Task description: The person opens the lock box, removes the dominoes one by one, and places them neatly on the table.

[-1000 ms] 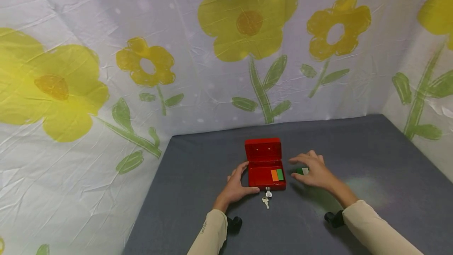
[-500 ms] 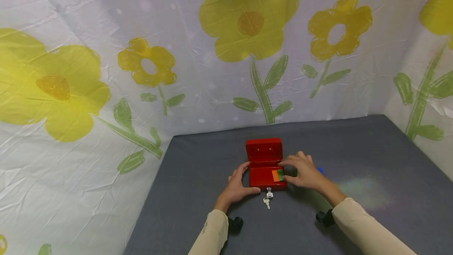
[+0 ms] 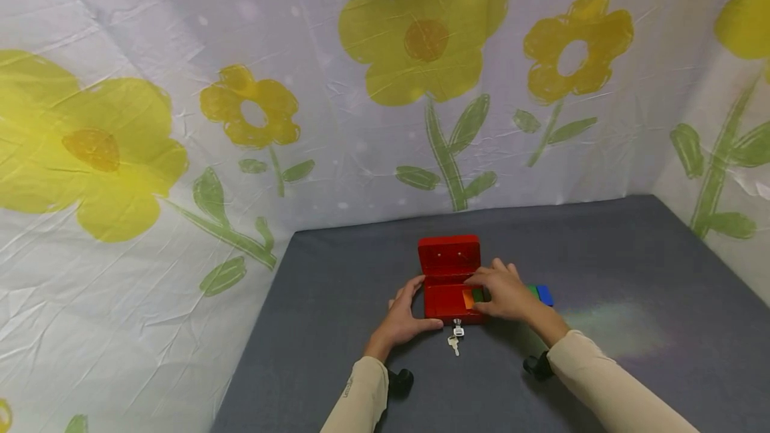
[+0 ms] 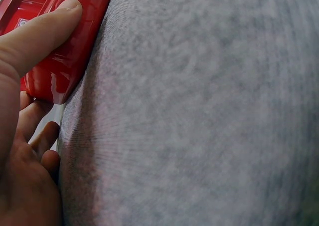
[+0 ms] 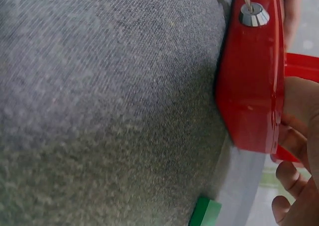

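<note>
A red metal cash box [image 3: 441, 301] stands with its lid raised at the back. Keys [image 3: 453, 343] hang from its front lock [image 5: 254, 15]. My left hand [image 3: 400, 319] steadies the box's left side, thumb [image 4: 55, 26] on the front wall. My right hand [image 3: 508, 296] reaches over the right side into the box, fingers and thumb bent down. Between them shows a dark green block [image 3: 478, 295], partly hidden and shaded, beside an orange block [image 3: 468, 299] inside. The right wrist view hides what the fingertips pinch.
A green block [image 3: 533, 290] and a blue block [image 3: 545, 295] lie on the grey table [image 3: 337, 299] to the right of the box, partly behind my right hand. A flower-printed cloth [image 3: 361, 152] hangs behind the table.
My right hand has moved left from the table beside the box to inside its right part, carrying a dark green block. Green and blue blocks behind it are uncovered. My left hand stays put.
</note>
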A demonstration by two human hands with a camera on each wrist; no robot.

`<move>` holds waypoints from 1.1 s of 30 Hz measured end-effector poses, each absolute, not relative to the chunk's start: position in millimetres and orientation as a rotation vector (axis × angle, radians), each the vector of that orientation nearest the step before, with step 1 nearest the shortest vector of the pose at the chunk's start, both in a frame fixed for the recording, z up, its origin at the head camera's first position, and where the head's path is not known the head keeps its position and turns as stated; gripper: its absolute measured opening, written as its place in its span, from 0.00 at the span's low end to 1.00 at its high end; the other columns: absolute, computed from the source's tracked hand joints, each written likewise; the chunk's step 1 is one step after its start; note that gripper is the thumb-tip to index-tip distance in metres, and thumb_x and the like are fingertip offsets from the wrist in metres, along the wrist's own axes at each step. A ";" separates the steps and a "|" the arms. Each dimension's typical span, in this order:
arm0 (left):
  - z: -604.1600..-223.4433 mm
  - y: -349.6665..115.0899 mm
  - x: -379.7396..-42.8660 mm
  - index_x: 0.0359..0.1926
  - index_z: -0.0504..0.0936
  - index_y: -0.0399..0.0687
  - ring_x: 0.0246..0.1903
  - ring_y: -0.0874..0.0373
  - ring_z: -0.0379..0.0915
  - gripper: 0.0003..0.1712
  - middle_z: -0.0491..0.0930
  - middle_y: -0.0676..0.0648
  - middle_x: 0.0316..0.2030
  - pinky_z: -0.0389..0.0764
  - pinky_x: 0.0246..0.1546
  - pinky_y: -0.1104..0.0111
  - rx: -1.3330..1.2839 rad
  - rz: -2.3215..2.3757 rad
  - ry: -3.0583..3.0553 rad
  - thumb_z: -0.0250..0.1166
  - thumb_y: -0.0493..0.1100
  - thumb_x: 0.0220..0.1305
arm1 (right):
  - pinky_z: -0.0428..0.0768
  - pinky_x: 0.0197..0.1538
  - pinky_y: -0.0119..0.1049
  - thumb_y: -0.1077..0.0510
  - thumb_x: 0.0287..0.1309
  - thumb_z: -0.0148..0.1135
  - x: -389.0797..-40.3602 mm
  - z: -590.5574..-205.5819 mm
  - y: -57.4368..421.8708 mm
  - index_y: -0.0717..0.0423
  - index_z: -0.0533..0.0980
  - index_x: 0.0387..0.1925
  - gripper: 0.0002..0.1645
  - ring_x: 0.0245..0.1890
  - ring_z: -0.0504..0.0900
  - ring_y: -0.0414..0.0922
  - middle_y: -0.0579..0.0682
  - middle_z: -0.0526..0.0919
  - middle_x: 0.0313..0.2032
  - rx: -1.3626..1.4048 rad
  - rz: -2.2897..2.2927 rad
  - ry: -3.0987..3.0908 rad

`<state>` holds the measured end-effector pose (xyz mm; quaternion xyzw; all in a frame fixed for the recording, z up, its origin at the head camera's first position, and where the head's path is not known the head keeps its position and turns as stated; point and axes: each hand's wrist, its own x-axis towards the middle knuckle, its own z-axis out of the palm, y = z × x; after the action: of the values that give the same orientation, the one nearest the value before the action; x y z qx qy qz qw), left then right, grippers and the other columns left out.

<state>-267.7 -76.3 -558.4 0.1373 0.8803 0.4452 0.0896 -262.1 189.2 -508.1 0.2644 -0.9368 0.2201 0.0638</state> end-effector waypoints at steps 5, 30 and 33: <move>-560.0 -77.2 -268.0 0.77 0.59 0.63 0.72 0.41 0.56 0.58 0.63 0.47 0.76 0.60 0.69 0.36 0.408 1.340 2.612 0.80 0.57 0.49 | 0.54 0.39 0.40 0.54 0.48 0.79 -264.9 -510.8 183.8 0.54 0.86 0.50 0.25 0.37 0.64 0.42 0.49 0.87 0.47 0.785 0.590 -2.860; -561.0 -76.6 -267.6 0.77 0.58 0.66 0.72 0.42 0.56 0.57 0.63 0.48 0.76 0.63 0.68 0.38 0.410 1.301 2.630 0.80 0.58 0.50 | 0.57 0.41 0.41 0.51 0.44 0.82 -269.5 -508.0 171.2 0.52 0.87 0.48 0.26 0.40 0.67 0.45 0.50 0.88 0.47 0.759 0.391 -2.950; -560.5 -77.3 -267.8 0.77 0.58 0.65 0.71 0.41 0.56 0.57 0.63 0.47 0.76 0.63 0.68 0.37 0.414 1.319 2.623 0.80 0.58 0.50 | 0.58 0.41 0.41 0.51 0.44 0.82 -269.5 -506.2 170.2 0.52 0.87 0.47 0.25 0.41 0.68 0.46 0.50 0.88 0.47 0.760 0.384 -2.950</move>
<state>-267.8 -77.3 -560.5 0.1392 0.8812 0.4432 0.0879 -269.5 170.2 -506.2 0.2475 -0.9602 0.1250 0.0353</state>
